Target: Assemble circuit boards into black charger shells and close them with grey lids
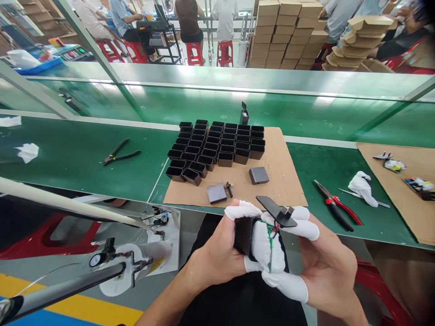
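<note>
Left hand (pixel 219 246): closed around the black, open-ended, rectangular plastic case (pixel 242 237), lower centre of the frame.
Right hand (pixel 328 269): gripping the soft-looking white block with a green edge (pixel 267 249), which sits at the case's mouth.
Flat black plate (pixel 273 210): above the block, by the right fingertips, with thin red and dark wires (pixel 276 228) beneath.
Handling: case probably light, stiff, smooth; block likely yielding; wires fragile.
Hold: case by its outer walls, block by its sides, clear of the wires.
</note>
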`<state>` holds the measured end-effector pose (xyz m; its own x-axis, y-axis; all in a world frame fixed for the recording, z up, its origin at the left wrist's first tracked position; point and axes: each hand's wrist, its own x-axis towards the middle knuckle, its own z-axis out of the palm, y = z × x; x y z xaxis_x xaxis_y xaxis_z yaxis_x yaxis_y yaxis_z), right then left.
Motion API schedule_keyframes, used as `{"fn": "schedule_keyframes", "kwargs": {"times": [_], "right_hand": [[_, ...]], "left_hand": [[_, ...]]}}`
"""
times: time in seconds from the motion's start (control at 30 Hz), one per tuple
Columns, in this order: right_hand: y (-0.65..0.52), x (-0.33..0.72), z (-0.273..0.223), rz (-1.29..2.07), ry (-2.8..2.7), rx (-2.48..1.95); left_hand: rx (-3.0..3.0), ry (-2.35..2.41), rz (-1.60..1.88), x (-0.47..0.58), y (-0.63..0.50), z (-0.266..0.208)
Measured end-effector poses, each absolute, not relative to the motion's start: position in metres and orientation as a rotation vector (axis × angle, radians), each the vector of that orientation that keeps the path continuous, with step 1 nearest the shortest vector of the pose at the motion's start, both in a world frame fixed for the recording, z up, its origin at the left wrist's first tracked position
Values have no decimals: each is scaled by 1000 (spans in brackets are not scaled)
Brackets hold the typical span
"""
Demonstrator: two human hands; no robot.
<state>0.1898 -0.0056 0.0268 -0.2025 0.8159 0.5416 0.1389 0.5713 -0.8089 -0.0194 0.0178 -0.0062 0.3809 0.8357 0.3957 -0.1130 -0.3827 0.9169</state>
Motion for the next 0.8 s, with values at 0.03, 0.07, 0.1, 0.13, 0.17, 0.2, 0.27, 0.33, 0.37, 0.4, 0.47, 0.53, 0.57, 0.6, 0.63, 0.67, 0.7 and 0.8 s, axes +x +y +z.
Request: {"fn": "schedule_keyframes", "kwargs": {"times": [0.03, 0.07, 0.1, 0.13, 0.17, 0.2, 0.27, 0.33, 0.37, 0.4, 0.47, 0.53, 0.57, 0.6, 0.63, 0.67, 0.7, 0.8], "right_hand": [[-5, 188, 28, 753, -1699, -816], [-5, 187, 29, 748, -1711, -832], [-4, 185, 31, 740, -1720, -848], [-4, 183, 32, 733, -1723, -867], [-4, 182, 33, 726, -1722, -887], [-4, 180, 34, 720, -1720, -909], [-4, 179, 35, 710, -1723, -960], [-3, 179, 35, 687, -1748, -1012], [-3, 180, 35, 670, -1768, -1035], [-2, 181, 34, 650, -1789, -1054], [-1, 185, 31, 610, -1826, -1088], [-2, 191, 26, 571, -1832, -1107], [-2, 193, 23, 550, -1819, -1099], [-3, 195, 19, 532, -1799, -1077], [-4, 197, 14, 521, -1775, -1045], [-6, 197, 9, 517, -1753, -1007], [-8, 196, 3, 519, -1734, -971], [-16, 186, -16, 539, -1683, -938]], "left_hand": [[1635, 642, 1191, -19, 18, -6], [1630, 632, 1198, -19, 17, -6], [1625, 628, 1204, -18, 17, -6], [1619, 631, 1208, -18, 17, -7], [1609, 636, 1206, -18, 16, -9], [1596, 638, 1200, -17, 16, -11], [1561, 635, 1200, -16, 15, -16], [1504, 640, 1215, -14, 13, -22], [1457, 649, 1219, -13, 11, -23], [1398, 656, 1210, -12, 9, -24], [1262, 642, 1136, -12, 3, -24], [1151, 610, 1067, -13, -3, -20], [1113, 603, 1056, -13, -6, -18], [1079, 598, 1065, -13, -8, -15], [1042, 594, 1082, -13, -8, -13], [995, 588, 1098, -13, -8, -10], [937, 583, 1112, -11, -7, -7], [730, 592, 1111, -6, -1, 2]]}}
